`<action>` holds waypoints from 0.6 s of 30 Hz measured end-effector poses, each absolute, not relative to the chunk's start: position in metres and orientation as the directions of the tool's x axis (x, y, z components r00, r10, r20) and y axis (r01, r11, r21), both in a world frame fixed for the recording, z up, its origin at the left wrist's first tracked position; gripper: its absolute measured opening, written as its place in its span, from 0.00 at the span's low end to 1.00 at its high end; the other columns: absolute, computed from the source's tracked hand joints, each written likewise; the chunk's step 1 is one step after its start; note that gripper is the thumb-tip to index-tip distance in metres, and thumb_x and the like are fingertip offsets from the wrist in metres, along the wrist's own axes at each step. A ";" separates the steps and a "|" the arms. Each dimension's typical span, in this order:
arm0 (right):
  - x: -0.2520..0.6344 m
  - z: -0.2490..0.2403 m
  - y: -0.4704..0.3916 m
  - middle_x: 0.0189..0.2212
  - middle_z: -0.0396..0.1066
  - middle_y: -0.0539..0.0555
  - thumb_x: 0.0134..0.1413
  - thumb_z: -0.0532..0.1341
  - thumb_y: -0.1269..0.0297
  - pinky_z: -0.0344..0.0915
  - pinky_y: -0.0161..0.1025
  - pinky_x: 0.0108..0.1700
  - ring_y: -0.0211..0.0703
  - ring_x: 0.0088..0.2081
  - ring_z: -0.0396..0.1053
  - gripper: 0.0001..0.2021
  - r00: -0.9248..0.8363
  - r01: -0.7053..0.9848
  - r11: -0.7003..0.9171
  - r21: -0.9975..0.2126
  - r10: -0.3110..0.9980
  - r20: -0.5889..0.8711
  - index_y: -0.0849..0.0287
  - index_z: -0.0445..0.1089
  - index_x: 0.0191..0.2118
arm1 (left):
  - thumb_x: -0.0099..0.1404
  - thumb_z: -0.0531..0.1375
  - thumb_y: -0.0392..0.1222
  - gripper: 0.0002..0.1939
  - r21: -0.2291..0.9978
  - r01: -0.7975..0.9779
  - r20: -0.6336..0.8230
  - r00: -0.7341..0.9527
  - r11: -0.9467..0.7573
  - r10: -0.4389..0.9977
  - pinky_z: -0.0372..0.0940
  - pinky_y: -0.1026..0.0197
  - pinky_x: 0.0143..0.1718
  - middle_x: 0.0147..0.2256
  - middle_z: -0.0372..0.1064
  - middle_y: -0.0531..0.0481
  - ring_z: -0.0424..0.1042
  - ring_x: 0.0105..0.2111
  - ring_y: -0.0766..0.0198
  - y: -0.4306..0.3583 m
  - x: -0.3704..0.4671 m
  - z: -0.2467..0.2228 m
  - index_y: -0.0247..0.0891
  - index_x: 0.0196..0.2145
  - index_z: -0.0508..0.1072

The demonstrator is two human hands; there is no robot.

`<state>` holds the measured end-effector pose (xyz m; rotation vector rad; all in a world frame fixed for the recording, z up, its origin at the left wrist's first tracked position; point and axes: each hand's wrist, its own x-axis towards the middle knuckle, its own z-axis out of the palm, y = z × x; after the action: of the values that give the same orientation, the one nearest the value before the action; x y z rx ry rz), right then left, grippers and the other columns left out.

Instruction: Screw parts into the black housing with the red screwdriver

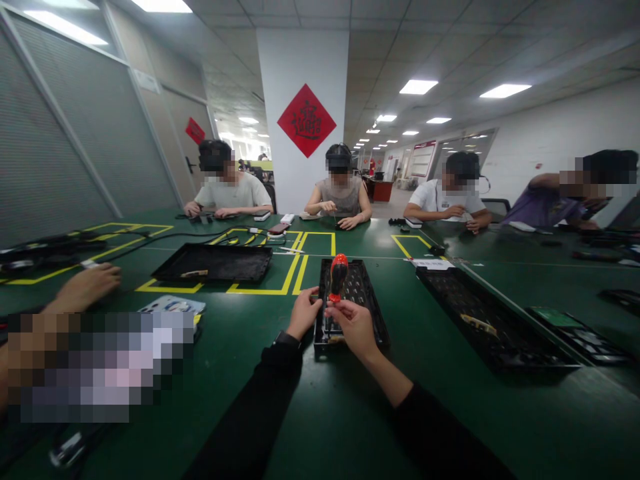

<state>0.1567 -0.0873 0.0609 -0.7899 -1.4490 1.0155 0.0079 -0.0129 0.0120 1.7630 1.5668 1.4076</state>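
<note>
A black tray (379,320) with rows of small shiny parts lies on the green table straight ahead. Above it stands a red-and-black screwdriver (339,277), handle up. My right hand (354,327) pinches the screwdriver just below its handle, thumb and fingers together. My left hand (304,313) is at the tray's left edge, its fingertips pressed against what lies there; whether it grips the tray or a part inside is hidden. A black band circles my left wrist. The screwdriver's tip is hidden behind my right hand.
Another black tray (220,264) lies at the left, and a long one (505,333) at the right. A person's hand (90,288) reaches in from the left. Several people sit across the green table (400,427). Cables run over the left side.
</note>
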 end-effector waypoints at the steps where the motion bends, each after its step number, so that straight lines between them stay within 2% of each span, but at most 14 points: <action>1: 0.157 0.061 -0.088 0.30 0.74 0.55 0.50 0.59 0.60 0.67 0.37 0.35 0.43 0.33 0.71 0.12 -0.138 -0.050 0.415 -0.908 0.898 0.418 0.62 0.72 0.37 | 0.53 0.58 0.34 0.21 0.809 0.508 0.410 -0.129 -0.294 0.903 0.63 0.58 0.42 0.41 0.68 0.42 0.69 0.34 0.64 -0.012 0.008 0.012 0.32 0.47 0.68; 6: 0.157 0.065 -0.092 0.34 0.71 0.54 0.55 0.55 0.60 0.65 0.34 0.33 0.41 0.35 0.69 0.12 -0.173 0.086 0.513 -0.854 0.852 0.494 0.60 0.71 0.38 | 0.54 0.58 0.34 0.21 0.807 0.513 0.404 -0.119 -0.293 0.907 0.63 0.58 0.42 0.42 0.68 0.42 0.68 0.35 0.64 -0.013 0.007 0.012 0.32 0.47 0.68; 9: 0.158 0.067 -0.093 0.32 0.69 0.53 0.55 0.55 0.59 0.65 0.34 0.30 0.40 0.33 0.67 0.11 -0.176 0.118 0.530 -0.840 0.843 0.508 0.59 0.70 0.36 | 0.54 0.58 0.35 0.20 0.809 0.507 0.408 -0.117 -0.299 0.905 0.63 0.58 0.41 0.41 0.68 0.43 0.68 0.35 0.63 -0.014 0.008 0.013 0.33 0.46 0.69; 14: 0.158 0.063 -0.091 0.29 0.69 0.52 0.50 0.59 0.58 0.65 0.35 0.30 0.39 0.29 0.66 0.10 -0.142 0.092 0.491 -0.866 0.867 0.477 0.59 0.69 0.35 | 0.53 0.58 0.34 0.20 0.815 0.504 0.404 -0.138 -0.287 0.904 0.64 0.58 0.41 0.41 0.68 0.43 0.69 0.33 0.64 -0.014 0.008 0.013 0.33 0.46 0.69; 18: 0.157 0.059 -0.090 0.26 0.70 0.51 0.48 0.61 0.59 0.64 0.35 0.31 0.38 0.27 0.67 0.09 -0.111 0.047 0.485 -0.873 0.871 0.478 0.61 0.67 0.30 | 0.54 0.58 0.35 0.19 0.814 0.500 0.408 -0.132 -0.295 0.903 0.64 0.57 0.41 0.40 0.69 0.43 0.69 0.33 0.64 -0.012 0.009 0.011 0.33 0.45 0.69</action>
<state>0.1567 -0.0899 0.0591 -0.8298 -1.5289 0.8566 0.0087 -0.0124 0.0109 1.7549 1.5624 1.4070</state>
